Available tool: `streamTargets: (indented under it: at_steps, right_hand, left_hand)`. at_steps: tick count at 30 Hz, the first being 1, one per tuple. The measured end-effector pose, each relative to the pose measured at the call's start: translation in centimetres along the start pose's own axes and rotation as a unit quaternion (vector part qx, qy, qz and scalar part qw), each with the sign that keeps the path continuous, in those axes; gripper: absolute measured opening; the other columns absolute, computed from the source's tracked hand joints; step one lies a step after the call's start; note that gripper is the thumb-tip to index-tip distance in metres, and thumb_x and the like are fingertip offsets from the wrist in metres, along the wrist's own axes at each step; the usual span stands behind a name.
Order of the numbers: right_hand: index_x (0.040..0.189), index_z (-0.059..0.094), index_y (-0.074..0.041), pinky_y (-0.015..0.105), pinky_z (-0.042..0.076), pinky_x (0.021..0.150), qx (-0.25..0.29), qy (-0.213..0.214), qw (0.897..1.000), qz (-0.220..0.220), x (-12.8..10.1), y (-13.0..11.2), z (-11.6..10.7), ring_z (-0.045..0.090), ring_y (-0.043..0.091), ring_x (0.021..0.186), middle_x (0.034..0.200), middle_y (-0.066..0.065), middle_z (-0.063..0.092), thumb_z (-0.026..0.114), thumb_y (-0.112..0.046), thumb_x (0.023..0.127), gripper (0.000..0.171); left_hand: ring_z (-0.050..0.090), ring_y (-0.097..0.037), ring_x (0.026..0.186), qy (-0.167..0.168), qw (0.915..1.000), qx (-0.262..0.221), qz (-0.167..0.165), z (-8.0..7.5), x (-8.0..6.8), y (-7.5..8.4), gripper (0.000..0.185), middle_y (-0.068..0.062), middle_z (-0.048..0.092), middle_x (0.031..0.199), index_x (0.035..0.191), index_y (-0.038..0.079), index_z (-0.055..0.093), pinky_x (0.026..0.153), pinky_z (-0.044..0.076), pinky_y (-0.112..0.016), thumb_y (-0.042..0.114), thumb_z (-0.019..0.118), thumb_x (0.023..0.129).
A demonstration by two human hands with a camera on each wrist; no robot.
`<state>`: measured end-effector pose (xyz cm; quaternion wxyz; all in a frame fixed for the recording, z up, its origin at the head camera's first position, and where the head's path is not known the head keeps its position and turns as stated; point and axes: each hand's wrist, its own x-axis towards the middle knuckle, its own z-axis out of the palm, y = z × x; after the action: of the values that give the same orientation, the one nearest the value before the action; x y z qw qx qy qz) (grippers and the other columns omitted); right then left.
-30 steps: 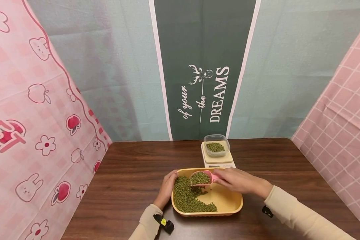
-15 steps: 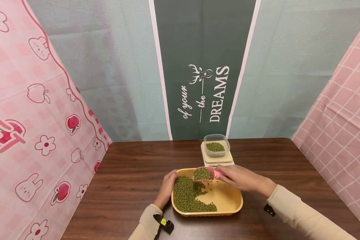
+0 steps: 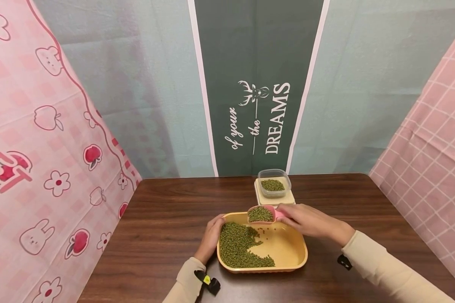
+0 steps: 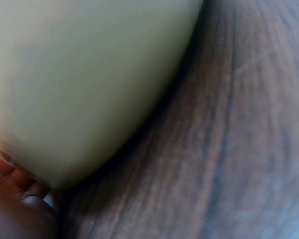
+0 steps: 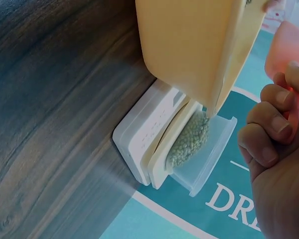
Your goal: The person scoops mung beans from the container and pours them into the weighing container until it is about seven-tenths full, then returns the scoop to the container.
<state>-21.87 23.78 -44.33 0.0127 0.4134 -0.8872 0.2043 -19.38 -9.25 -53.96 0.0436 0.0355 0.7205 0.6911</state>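
A yellow tray (image 3: 295, 260) of green mung beans (image 3: 236, 248) lies on the dark wooden table. My left hand (image 3: 211, 236) holds its left rim; in the left wrist view the fingertips (image 4: 20, 199) sit under the tray wall (image 4: 79, 74). My right hand (image 3: 307, 221) grips the handle of a pink scoop (image 3: 262, 214) heaped with beans, above the tray's far edge. Just beyond, a clear container (image 3: 274, 183) with some beans stands on a white scale (image 3: 260, 197). The right wrist view shows my right hand (image 5: 279, 149), the pink scoop (image 5: 286, 47), the clear container (image 5: 204, 149) and the scale (image 5: 144, 134).
Pink patterned cloths hang at left (image 3: 41, 147) and right (image 3: 432, 139); a green banner (image 3: 255, 84) hangs behind the table. The brown tabletop (image 3: 167, 219) runs bare to both sides of the tray.
My right hand has lifted the filled scoop up and away from the bean pile, toward the container on the scale. The left hand and tray stayed put.
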Motion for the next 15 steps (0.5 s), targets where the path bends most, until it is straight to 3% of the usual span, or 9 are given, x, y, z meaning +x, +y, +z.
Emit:
streamTargets:
  at_steps: [8, 15]
  right_hand:
    - [0.103, 0.058, -0.027, 0.021, 0.041, 0.063, -0.010, 0.005, 1.000, 0.021, -0.4, 0.4, -0.5, 0.044, -0.003, 0.067, 0.074, -0.019, 0.037, 0.061, -0.028, 0.108, 0.007]
    - [0.108, 0.061, -0.021, 0.022, 0.042, 0.062, -0.005, 0.007, 1.000, 0.028, -0.7, 0.6, -1.1, 0.045, -0.003, 0.068, 0.074, -0.017, 0.040, 0.061, -0.027, 0.109, 0.005]
  left_hand:
    - [0.065, -0.018, 0.106, 0.000, 1.0000, 0.001, 0.001, 0.1, 0.1, 0.0, 0.039, -0.022, 0.071, 0.125, 0.135, -0.002, 0.068, 0.092, 0.051, -0.026, 0.015, 0.043, 0.109]
    - [0.064, -0.018, 0.105, 0.000, 1.0000, -0.002, 0.001, 0.1, 0.1, 0.0, 0.039, -0.023, 0.071, 0.125, 0.134, -0.002, 0.068, 0.092, 0.051, -0.025, 0.015, 0.044, 0.108]
